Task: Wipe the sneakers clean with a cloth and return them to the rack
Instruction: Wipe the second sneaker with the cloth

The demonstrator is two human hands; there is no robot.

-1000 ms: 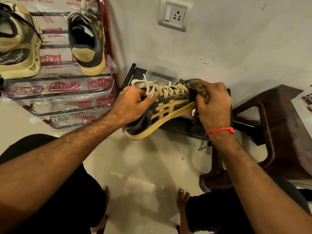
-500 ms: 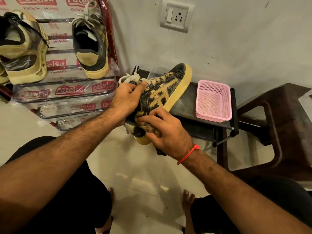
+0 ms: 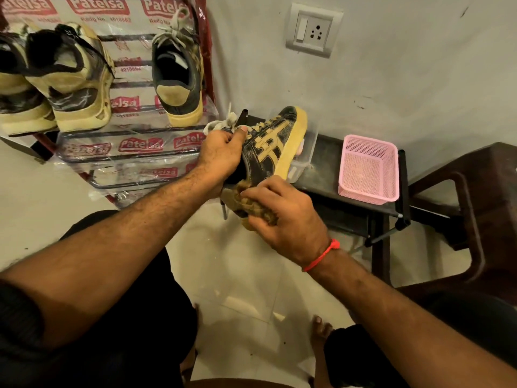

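A black sneaker (image 3: 275, 144) with tan stripes and a yellow sole is held tilted, toe up toward the wall. My left hand (image 3: 221, 155) grips it at the laced opening, thumb on the laces. My right hand (image 3: 282, 211) holds a brown cloth (image 3: 251, 204) bunched against the sneaker's heel end, which the cloth hides. The matching sneaker (image 3: 179, 77) stands heel-out on the red metal rack (image 3: 140, 152), at the right end of its upper shelf.
Two other worn yellow-and-black shoes (image 3: 72, 79) sit on the rack's left side. A pink mesh basket (image 3: 369, 169) and a clear plastic box (image 3: 303, 161) rest on a low black shelf (image 3: 324, 175). A brown plastic chair (image 3: 481, 208) stands at right. My knees and bare feet are below.
The sneaker swung from lying sideways to toe-up. My right hand moved with the cloth from the toe down to the heel end and stays there, shifting slightly.
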